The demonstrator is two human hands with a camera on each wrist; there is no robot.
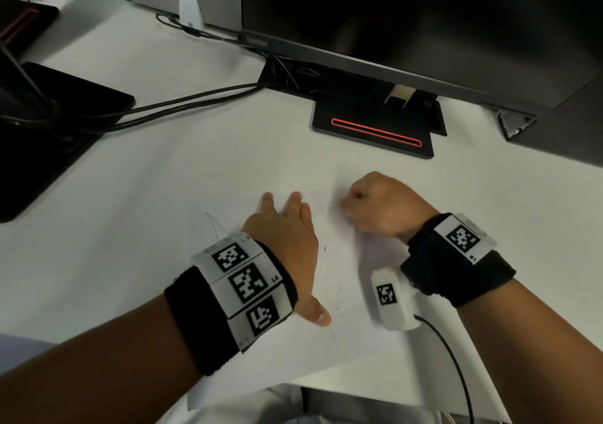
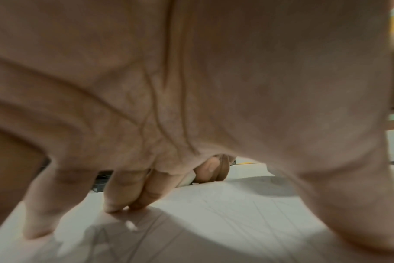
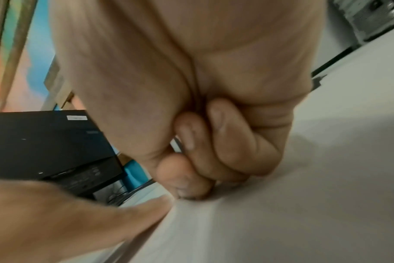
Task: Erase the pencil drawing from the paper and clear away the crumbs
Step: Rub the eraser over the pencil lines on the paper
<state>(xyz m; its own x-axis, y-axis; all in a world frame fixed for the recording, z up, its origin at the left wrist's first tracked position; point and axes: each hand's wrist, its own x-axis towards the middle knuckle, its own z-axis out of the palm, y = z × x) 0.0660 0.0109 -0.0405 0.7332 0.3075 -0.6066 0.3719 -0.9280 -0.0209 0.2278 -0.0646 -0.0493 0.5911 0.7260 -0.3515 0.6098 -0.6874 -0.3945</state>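
Note:
A white sheet of paper point(image 1: 346, 280) lies on the white desk point(image 1: 163, 179), with faint pencil lines and a few dark crumbs point(image 1: 325, 248) on it. My left hand point(image 1: 287, 228) lies flat on the paper's left part, fingers straight and thumb spread, and presses it down. In the left wrist view its fingertips point(image 2: 115, 204) touch the paper point(image 2: 236, 213). My right hand point(image 1: 375, 205) is curled into a fist at the paper's far edge. A small white piece, seemingly the eraser point(image 2: 189, 178), shows under its fingers. In the right wrist view those curled fingers point(image 3: 202, 160) press onto the paper point(image 3: 281, 213), hiding the eraser.
A black monitor point(image 1: 424, 25) stands behind on a base with a red strip point(image 1: 375, 130). Cables point(image 1: 163, 110) run left to a black device point(image 1: 65, 97). The paper's near corner point(image 1: 228, 391) hangs over the desk's front edge.

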